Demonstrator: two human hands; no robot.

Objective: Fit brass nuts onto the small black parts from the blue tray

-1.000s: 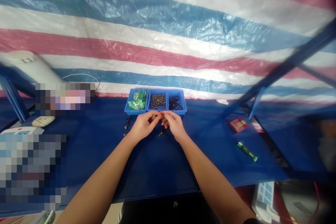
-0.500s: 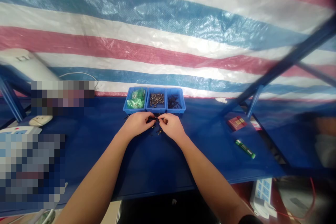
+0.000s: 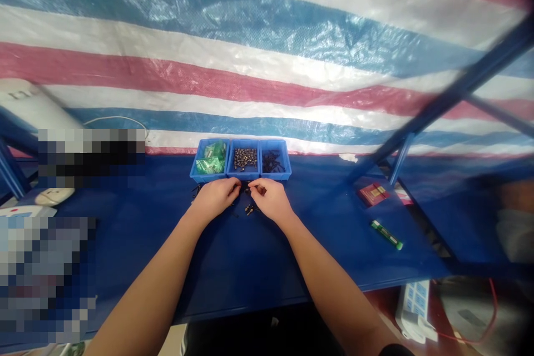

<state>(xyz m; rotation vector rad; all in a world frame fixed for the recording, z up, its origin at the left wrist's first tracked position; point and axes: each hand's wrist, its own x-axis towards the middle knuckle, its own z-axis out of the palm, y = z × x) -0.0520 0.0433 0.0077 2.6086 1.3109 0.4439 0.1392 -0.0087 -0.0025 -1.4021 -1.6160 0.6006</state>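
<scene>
Left edge first: we see a white cylinder (image 3: 25, 99) lying at the back, with a thin white cable (image 3: 112, 118) beside it. A white computer mouse (image 3: 54, 196) sits on the blue table (image 3: 125, 250), next to a white device (image 3: 25, 211) cut off by the frame. Two pixelated patches (image 3: 89, 156) (image 3: 45, 272) hide whatever is there.

Centre back: three blue plastic bins stand side by side against the striped tarp (image 3: 267, 50). The left bin (image 3: 204, 177) holds green packets (image 3: 209, 158), the middle bin (image 3: 242, 176) brass-coloured fasteners (image 3: 245, 159), and the right bin (image 3: 276, 176) dark parts (image 3: 273, 162).

Loose dark parts (image 3: 195, 191) lie just left of our left hand (image 3: 214, 198). Both hands sit on or just above the table, right in front of the bins, close together but apart, fingers curled inward. More small dark and brass parts (image 3: 249, 209) lie between and just below them. Our right hand (image 3: 269, 200) is next to that group. We cannot tell if either hand holds a part; fingertips hide it.

Right side: a red box (image 3: 372, 194) and a green tube (image 3: 386, 235) lie on the table, below a blue steel strut (image 3: 454, 92). Under the table edge are a white power strip (image 3: 413, 311) and a red wire (image 3: 492, 311).
</scene>
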